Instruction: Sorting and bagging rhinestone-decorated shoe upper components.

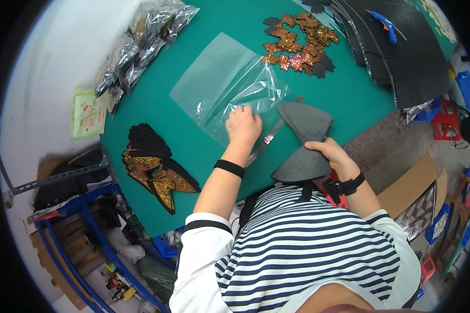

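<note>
Left hand on bag, right hand holding grey piece

In the head view, the left hand (244, 124) is resting with bent fingers on the clear bag (214, 73), which is lying mostly beyond it; whether it is grasping the film, I cannot tell. The right hand (333, 154) is gripping the grey piece (309, 119) near its narrow middle. Glittery leaves (292, 62) are lying beyond both hands, a glittery stack (164, 182) left of them.
</note>
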`<action>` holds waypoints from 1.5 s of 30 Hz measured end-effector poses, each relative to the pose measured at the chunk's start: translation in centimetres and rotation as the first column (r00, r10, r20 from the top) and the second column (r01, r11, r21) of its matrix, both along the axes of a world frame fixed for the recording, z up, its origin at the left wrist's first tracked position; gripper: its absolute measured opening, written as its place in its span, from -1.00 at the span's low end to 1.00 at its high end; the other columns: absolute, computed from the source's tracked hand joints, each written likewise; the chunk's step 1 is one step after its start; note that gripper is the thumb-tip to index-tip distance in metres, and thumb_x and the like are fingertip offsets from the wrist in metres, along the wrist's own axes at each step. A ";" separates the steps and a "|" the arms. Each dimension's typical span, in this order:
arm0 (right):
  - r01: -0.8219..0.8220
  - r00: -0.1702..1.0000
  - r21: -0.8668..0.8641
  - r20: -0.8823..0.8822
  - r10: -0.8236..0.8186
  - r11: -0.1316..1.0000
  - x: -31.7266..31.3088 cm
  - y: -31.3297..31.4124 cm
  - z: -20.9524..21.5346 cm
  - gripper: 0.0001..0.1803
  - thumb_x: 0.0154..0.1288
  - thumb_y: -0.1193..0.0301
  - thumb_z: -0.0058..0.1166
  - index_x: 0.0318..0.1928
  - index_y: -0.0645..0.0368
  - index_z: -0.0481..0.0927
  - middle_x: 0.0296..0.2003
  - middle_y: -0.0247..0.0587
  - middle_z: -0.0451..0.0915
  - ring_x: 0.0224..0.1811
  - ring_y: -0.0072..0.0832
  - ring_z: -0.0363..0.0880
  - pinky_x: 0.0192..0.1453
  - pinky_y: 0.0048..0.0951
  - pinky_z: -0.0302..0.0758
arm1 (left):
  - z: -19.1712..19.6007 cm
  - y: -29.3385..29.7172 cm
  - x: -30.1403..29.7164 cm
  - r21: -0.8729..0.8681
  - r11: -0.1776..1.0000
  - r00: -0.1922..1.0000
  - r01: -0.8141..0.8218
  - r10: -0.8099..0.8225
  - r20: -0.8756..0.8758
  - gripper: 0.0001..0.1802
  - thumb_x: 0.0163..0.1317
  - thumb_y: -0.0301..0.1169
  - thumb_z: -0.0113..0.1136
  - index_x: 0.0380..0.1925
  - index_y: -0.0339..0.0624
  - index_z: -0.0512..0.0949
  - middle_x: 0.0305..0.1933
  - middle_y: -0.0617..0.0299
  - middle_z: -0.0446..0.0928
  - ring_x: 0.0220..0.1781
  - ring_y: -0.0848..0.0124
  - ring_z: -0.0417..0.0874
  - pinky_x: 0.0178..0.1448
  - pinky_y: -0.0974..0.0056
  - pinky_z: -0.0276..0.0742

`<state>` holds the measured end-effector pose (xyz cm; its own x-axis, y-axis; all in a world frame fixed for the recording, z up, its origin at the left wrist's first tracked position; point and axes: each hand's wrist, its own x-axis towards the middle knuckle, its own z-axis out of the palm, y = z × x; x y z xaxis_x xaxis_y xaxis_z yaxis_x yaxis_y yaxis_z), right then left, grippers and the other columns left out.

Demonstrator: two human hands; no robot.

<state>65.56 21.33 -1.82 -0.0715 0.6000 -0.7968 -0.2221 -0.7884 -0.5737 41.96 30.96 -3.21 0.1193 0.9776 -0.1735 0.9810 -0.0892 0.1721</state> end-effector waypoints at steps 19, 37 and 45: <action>-0.006 1.000 -0.002 -0.012 0.006 1.000 0.0 0.2 0.6 -0.33 -0.05 0.36 0.30 -0.03 0.65 0.37 -0.14 0.16 0.53 -0.17 -0.24 0.58 -0.10 -0.41 0.51 | -1.1 1.8 1.7 0.168 0.985 0.973 -0.051 0.011 0.232 -0.89 0.17 -0.41 0.03 -0.31 -0.17 0.45 -0.37 0.00 0.55 -0.28 0.01 0.57 -0.22 0.01 0.49; -0.029 0.999 -0.018 -0.017 0.029 0.999 0.2 0.2 0.3 -0.30 -0.05 0.36 0.30 0.00 0.66 0.34 -0.14 0.17 0.52 -0.16 -0.24 0.57 -0.06 -0.43 0.49 | 1.9 0.5 0.2 0.360 0.926 0.987 0.114 -0.146 0.062 -0.81 -0.05 -0.35 0.20 -0.51 -0.24 0.47 -0.33 0.05 0.40 -0.27 0.14 0.48 -0.21 0.17 0.49; 0.004 0.999 -0.020 -0.045 -0.005 1.000 0.5 0.3 1.2 -0.39 -0.03 0.36 0.29 -0.06 0.60 0.42 -0.17 0.12 0.55 -0.18 -0.28 0.58 -0.11 -0.44 0.51 | 2.3 -0.9 -2.2 -0.016 0.950 0.949 0.312 -0.310 0.061 -0.54 -0.01 -0.64 0.02 -0.01 -0.25 0.40 -0.19 0.06 0.38 -0.11 0.12 0.48 -0.08 0.14 0.50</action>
<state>66.05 21.63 -0.63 -0.1049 0.5848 -0.8044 -0.2512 -0.7982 -0.5476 39.79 30.04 -0.93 0.4269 0.8859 -0.1815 0.8939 -0.3831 0.2326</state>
